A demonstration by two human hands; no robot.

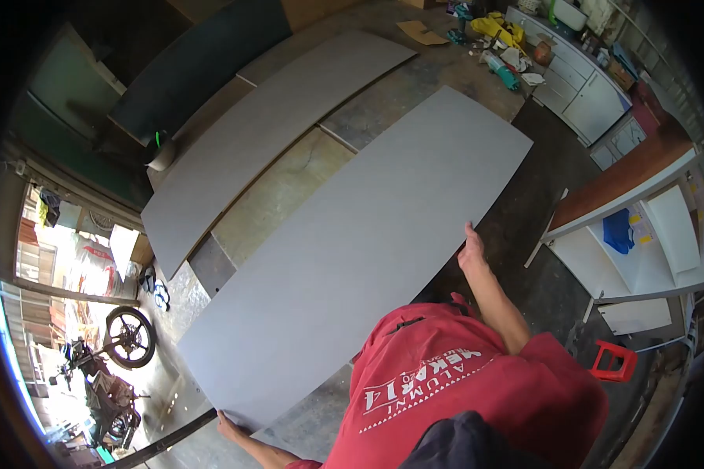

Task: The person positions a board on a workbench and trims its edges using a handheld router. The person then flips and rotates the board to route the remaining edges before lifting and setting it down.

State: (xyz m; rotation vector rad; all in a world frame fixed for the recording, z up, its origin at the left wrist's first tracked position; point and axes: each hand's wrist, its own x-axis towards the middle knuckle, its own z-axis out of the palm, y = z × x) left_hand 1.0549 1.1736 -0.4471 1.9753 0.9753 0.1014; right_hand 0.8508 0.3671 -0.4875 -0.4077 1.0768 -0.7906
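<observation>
I have the near grey panel (352, 227), my landmark, slanting across the middle of my view in front of the red shirt (461, 391). I cannot tell whether its far side touches the floor.

My left hand (231, 428) is at its near left corner, and my right hand (473, 254) is on its near long edge, toward the right end. I judge they are set well apart to keep so long and broad a sheet level and stop it twisting. Both look pinched on the edge; the fingers underneath are hidden, so I cannot tell how they are spread. From the left hand the panel runs away forward and to the right; from the right hand it spreads forward and to the left.

Just beyond the panel, the far grey panel (289, 109) lies roughly parallel, a strip of floor between them, perhaps laid flat for its length. Farther past the landmark is a dark panel (203, 66). Off its left end are the sandals (161, 293) and a motorcycle (105, 399). Past its right end are a yellow item (499, 30) and white drawers (567, 70); to the right of its near edge, an open cabinet (641, 266) and a red stool (627, 353).
</observation>
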